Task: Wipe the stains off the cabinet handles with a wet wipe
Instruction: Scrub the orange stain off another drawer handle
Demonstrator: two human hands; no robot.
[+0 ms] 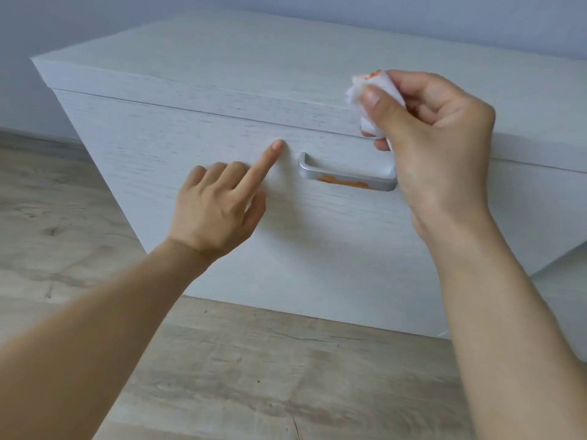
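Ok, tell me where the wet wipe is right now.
In the head view it is at upper right: the wet wipe, bunched and smeared orange, is pinched in the right hand above the stained handle on the cabinet front.

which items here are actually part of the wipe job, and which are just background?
Part of the job:
- handle, silver, orange stain on its front
- wet wipe, bunched, orange marks on it
- right hand, holding the wipe above the handle
- left hand, index finger touching the drawer front

Background:
- cabinet top
- wood floor
- wall
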